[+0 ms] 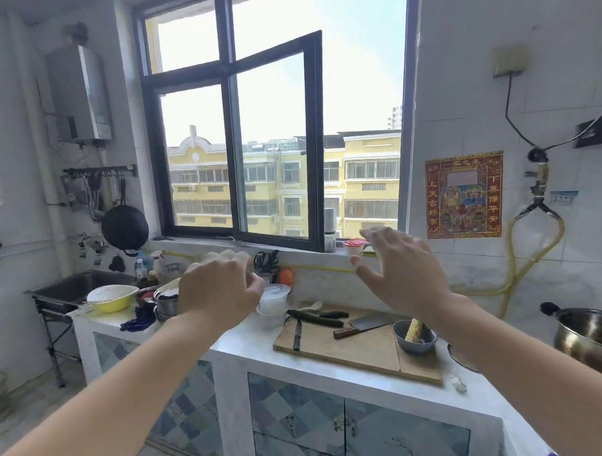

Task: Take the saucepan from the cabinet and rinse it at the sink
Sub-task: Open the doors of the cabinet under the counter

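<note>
Both my hands are raised in front of me over the white counter [249,352]. My left hand [220,292] is loosely curled and holds nothing. My right hand [400,272] has its fingers spread and is empty. Below the counter are tiled cabinet doors [334,428], all closed, with a small latch [344,424] between the middle pair. The steel sink [73,287] stands at the far left on a metal frame. No saucepan from the cabinet is in view.
On the counter lie a wooden cutting board [351,349] with a cleaver [361,326], a knife [297,335] and cucumbers, a bowl with corn [414,336], plastic tubs [273,302], stacked steel bowls [165,304] and a yellow colander [111,297]. A large steel pot [590,337] sits right. A black pan [125,227] hangs left.
</note>
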Tool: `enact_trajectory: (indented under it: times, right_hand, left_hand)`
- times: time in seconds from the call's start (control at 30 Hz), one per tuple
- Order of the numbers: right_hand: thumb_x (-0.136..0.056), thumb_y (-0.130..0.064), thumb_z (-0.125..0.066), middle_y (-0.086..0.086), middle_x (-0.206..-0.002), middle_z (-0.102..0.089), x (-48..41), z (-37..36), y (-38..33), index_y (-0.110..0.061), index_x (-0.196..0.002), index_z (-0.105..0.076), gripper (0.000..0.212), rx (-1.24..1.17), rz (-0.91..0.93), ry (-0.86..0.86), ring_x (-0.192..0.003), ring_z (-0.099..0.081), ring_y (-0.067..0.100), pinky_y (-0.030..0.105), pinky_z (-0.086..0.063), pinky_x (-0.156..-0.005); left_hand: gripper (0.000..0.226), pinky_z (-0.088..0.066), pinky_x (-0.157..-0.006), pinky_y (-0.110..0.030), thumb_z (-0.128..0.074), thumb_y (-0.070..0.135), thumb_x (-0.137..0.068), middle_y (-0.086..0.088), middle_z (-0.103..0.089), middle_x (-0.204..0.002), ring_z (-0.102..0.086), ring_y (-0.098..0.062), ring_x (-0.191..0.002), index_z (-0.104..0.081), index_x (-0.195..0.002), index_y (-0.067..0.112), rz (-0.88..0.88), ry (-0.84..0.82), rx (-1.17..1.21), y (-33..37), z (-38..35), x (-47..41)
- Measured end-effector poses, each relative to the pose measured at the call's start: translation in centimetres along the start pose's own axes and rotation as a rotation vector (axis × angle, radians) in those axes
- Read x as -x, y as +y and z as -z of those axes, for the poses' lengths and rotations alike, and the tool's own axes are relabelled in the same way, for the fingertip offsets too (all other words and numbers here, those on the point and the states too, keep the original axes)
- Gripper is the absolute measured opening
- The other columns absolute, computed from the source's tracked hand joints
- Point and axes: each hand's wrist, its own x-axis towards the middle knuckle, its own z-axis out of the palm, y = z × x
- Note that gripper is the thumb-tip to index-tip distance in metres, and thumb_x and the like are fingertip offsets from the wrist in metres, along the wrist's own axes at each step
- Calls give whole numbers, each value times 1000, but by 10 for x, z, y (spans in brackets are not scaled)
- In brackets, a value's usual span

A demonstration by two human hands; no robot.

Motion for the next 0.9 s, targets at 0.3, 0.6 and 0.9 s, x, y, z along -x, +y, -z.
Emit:
enact_trajectory:
  times: [0.3, 0.6, 0.9]
  right_hand:
    - [-90, -53, -36, 4, -142, -46, -80, -112, 16, -17, -140, -34, 62, 12, -140, -11, -130, -42, 24, 44, -31, -108]
    - [-91, -49, -39, 3, -146, -43, -95, -221, 55, -18, -142, -34, 60, 63, -407, -87, -136, -35, 22, 41, -24, -110]
    - [-91, -50, -39, 2, -147, -40, -10, -345, 121, -18, -142, -32, 61, 108, -559, -421, -136, -34, 21, 39, -26, -109]
  left_hand:
    - [28, -43, -72, -32, -45, 37, -86, 2, -67, -98, -60, -22, -94, -61, -102, 20, -80, -78, 106, -44, -127, -88]
    - [31, -39, -72, -33, -45, 38, -87, -3, -66, -109, -59, -26, -99, -61, -106, 19, -215, -277, 199, -38, -277, -152]
    - [30, -41, -61, -29, -42, 34, -84, -2, -68, -99, -54, -24, -80, -64, -100, 21, -147, -637, 242, 11, -443, -93]
